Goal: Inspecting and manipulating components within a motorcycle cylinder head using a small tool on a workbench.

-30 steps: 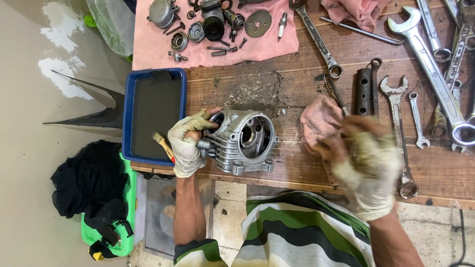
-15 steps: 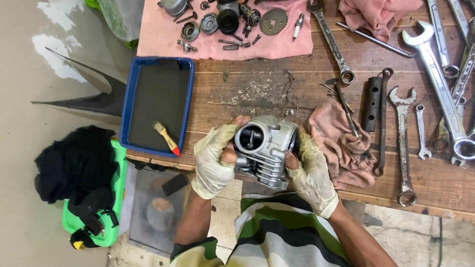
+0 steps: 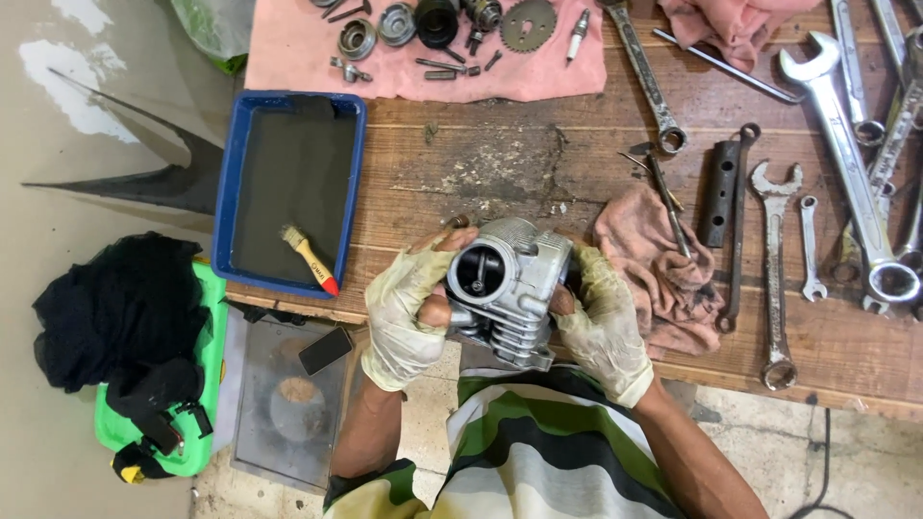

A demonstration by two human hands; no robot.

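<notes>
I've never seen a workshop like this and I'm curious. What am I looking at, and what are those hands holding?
This picture comes from a camera worn on a person's head, looking down at their own two hands. Both wear dirty pale gloves. The left hand and right hand grip a grey metal engine part with ribs and a round hole, just above the edge of a wooden workbench. On the bench lie a blue tray of dark liquid with a small brush, a pink cloth covered in little metal pieces, a crumpled rag, and several spanners on the right.

Workshop, wooden bench (image 3: pixel 500 163), wrenches (image 3: pixel 846 163), engine parts (image 3: pixel 437 24)
</notes>
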